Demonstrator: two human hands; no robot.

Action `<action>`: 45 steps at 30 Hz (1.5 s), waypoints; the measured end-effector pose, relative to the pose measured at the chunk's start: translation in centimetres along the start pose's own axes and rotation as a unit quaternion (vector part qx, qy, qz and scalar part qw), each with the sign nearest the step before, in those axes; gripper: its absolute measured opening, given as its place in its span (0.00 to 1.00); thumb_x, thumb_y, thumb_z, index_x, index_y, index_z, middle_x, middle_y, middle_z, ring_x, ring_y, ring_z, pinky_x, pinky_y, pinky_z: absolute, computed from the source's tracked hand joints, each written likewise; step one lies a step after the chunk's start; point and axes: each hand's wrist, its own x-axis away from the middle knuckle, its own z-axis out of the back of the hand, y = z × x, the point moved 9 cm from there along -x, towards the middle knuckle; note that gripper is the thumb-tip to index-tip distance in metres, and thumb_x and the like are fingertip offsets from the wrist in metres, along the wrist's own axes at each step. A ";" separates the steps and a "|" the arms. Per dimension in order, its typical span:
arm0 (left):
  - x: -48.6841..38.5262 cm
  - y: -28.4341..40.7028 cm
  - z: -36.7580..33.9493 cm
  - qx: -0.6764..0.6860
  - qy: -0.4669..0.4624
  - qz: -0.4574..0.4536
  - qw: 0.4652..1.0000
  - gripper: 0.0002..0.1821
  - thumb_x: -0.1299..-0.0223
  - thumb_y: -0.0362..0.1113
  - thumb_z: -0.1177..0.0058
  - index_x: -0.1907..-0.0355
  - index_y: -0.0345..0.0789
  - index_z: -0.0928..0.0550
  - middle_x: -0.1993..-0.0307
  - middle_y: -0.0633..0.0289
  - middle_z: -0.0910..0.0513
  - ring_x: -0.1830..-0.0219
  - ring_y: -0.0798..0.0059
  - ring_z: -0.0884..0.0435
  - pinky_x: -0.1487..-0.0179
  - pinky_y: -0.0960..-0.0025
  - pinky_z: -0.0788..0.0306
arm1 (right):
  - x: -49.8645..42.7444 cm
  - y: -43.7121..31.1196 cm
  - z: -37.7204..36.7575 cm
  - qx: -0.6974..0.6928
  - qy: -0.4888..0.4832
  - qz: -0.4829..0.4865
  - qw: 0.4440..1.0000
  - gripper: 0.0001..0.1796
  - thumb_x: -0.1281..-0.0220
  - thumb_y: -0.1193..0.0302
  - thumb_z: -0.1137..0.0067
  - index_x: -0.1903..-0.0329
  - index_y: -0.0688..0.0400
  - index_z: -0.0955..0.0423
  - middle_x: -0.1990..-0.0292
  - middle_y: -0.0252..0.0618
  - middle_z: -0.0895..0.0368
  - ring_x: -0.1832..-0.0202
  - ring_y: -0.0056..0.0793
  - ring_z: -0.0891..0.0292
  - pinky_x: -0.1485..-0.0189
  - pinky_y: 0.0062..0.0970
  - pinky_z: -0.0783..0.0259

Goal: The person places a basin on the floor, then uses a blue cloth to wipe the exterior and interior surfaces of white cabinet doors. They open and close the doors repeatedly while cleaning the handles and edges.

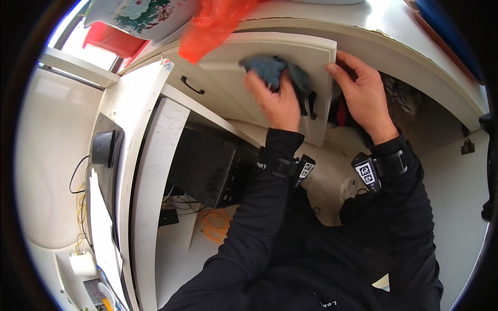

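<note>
A dark blue-grey cloth [268,69], blurred by motion, is bunched in my left hand [280,101]. It lies against the face of a white cabinet door [233,85]. My right hand [362,89] grips the door's free edge between thumb and fingers, and the door stands ajar. A black door handle [312,105] shows just below the cloth. Beyond my right hand, the dark cabinet inside [408,105] holds things too dim to make out, with a bit of red among them.
An orange-red plastic bag [214,29] hangs over the countertop edge [311,17]. Beside it stand a flowered container [148,15] and a red plastic bin [113,42]. At left, a desk [128,155] has a black computer case [210,167], an orange cable [216,225] and papers [101,225].
</note>
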 end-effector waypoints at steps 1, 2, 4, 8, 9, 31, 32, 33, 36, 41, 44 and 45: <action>-0.4 1.1 -0.8 -0.036 -0.025 -0.034 0.998 0.22 0.32 0.25 0.41 0.38 0.29 0.31 0.43 0.51 0.29 0.42 0.59 0.25 0.34 0.60 0.32 | 0.0 0.0 0.0 0.003 0.000 0.004 1.000 0.17 0.29 0.67 0.36 0.45 0.66 0.20 0.67 0.41 0.14 0.67 0.24 0.25 0.58 0.26 0.26; -0.3 1.9 -1.3 -0.068 -0.045 -0.076 0.994 0.23 0.33 0.24 0.40 0.38 0.31 0.31 0.43 0.54 0.28 0.43 0.64 0.24 0.35 0.62 0.31 | -0.2 0.2 0.0 0.004 0.002 0.001 1.000 0.17 0.29 0.67 0.36 0.45 0.66 0.20 0.67 0.41 0.14 0.67 0.24 0.25 0.58 0.26 0.26; 1.3 2.1 -1.7 -0.180 -0.074 -0.143 0.971 0.22 0.37 0.23 0.39 0.41 0.31 0.28 0.43 0.51 0.28 0.42 0.57 0.25 0.34 0.60 0.32 | -0.5 0.4 0.1 0.010 0.012 -0.004 1.000 0.17 0.28 0.67 0.36 0.45 0.66 0.20 0.67 0.40 0.14 0.67 0.23 0.25 0.58 0.25 0.27; 6.6 -3.4 -0.1 -0.211 -0.134 -0.039 0.967 0.16 0.40 0.23 0.39 0.49 0.30 0.21 0.47 0.47 0.29 0.43 0.46 0.27 0.36 0.58 0.32 | -0.5 0.7 0.4 -0.002 0.032 -0.009 0.999 0.17 0.28 0.67 0.37 0.45 0.66 0.20 0.68 0.40 0.15 0.67 0.23 0.26 0.58 0.25 0.27; 7.9 -5.3 0.4 -0.234 -0.161 0.028 0.958 0.14 0.38 0.24 0.40 0.50 0.30 0.21 0.48 0.48 0.28 0.45 0.46 0.26 0.38 0.57 0.31 | -0.5 0.9 0.4 -0.008 0.031 -0.012 0.999 0.17 0.28 0.67 0.37 0.45 0.66 0.20 0.68 0.40 0.15 0.67 0.23 0.26 0.58 0.25 0.27; 5.2 4.8 -4.0 -0.161 -0.135 -0.147 0.967 0.22 0.48 0.25 0.30 0.49 0.34 0.20 0.50 0.47 0.29 0.47 0.47 0.27 0.40 0.53 0.30 | -0.1 0.2 0.1 -0.013 0.020 0.005 1.000 0.15 0.31 0.68 0.36 0.50 0.67 0.20 0.70 0.43 0.17 0.70 0.27 0.29 0.61 0.27 0.28; 4.8 5.5 -4.0 -0.164 -0.134 -0.165 0.963 0.21 0.48 0.24 0.31 0.50 0.33 0.20 0.50 0.47 0.28 0.47 0.47 0.26 0.40 0.53 0.30 | 0.1 0.1 0.2 -0.012 0.021 0.008 1.000 0.15 0.31 0.68 0.36 0.50 0.67 0.20 0.69 0.44 0.17 0.70 0.29 0.27 0.61 0.27 0.27; 4.4 6.4 -3.7 -0.158 -0.126 -0.186 0.961 0.21 0.48 0.24 0.31 0.50 0.33 0.20 0.50 0.47 0.28 0.47 0.46 0.26 0.40 0.53 0.30 | 0.1 -0.1 0.2 -0.011 0.020 0.022 0.999 0.15 0.31 0.68 0.36 0.51 0.67 0.20 0.69 0.45 0.16 0.70 0.31 0.26 0.60 0.27 0.27; 3.5 7.0 -3.9 -0.151 -0.121 -0.186 0.963 0.21 0.47 0.29 0.31 0.49 0.32 0.18 0.52 0.47 0.26 0.48 0.46 0.26 0.41 0.53 0.30 | 0.3 -0.3 0.2 0.017 0.013 0.037 0.999 0.15 0.32 0.68 0.36 0.52 0.67 0.20 0.67 0.50 0.15 0.69 0.40 0.23 0.60 0.30 0.26; 9.1 4.6 -5.9 -0.328 -0.278 -0.265 0.863 0.18 0.50 0.27 0.36 0.53 0.33 0.14 0.53 0.51 0.22 0.48 0.47 0.25 0.43 0.52 0.29 | -0.1 0.0 0.3 0.006 0.029 0.025 0.999 0.15 0.31 0.66 0.36 0.51 0.65 0.19 0.70 0.47 0.17 0.72 0.36 0.27 0.63 0.29 0.27; 11.7 3.6 -4.7 -0.304 -0.255 -0.307 0.865 0.18 0.54 0.23 0.38 0.55 0.33 0.12 0.54 0.53 0.21 0.48 0.47 0.25 0.44 0.52 0.28 | -0.3 0.5 0.4 0.009 0.022 -0.019 1.000 0.15 0.31 0.66 0.36 0.51 0.65 0.19 0.73 0.43 0.20 0.73 0.31 0.33 0.65 0.29 0.29; 11.7 2.5 -4.5 -0.310 -0.265 -0.263 0.874 0.19 0.54 0.22 0.39 0.55 0.33 0.12 0.53 0.54 0.21 0.48 0.47 0.25 0.44 0.52 0.28 | -0.3 0.2 0.4 0.014 0.011 -0.005 1.000 0.16 0.29 0.66 0.37 0.48 0.65 0.20 0.68 0.40 0.17 0.69 0.26 0.30 0.60 0.26 0.28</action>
